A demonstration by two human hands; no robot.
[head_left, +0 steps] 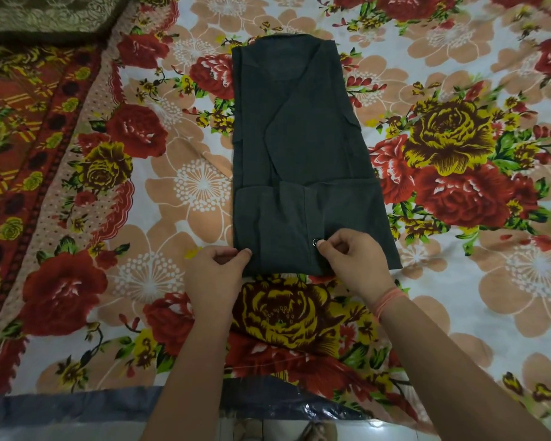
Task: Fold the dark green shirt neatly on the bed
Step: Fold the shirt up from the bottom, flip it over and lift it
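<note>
The dark green shirt (303, 148) lies on the bed as a long narrow strip, collar at the far end, sides folded in. Its near end is doubled back over itself, making a thicker band across the bottom. My left hand (215, 275) pinches the near left corner of that band. My right hand (352, 259) pinches the near edge right of the middle, fingertips beside a small round button (315, 242). An orange thread band circles my right wrist.
The bed is covered by a floral sheet (458, 154) with red and yellow roses. A red patterned cloth (19, 128) lies along the left side, a dark brocade cushion (45, 14) at the far left corner. The bed's near edge (77, 405) runs below my forearms.
</note>
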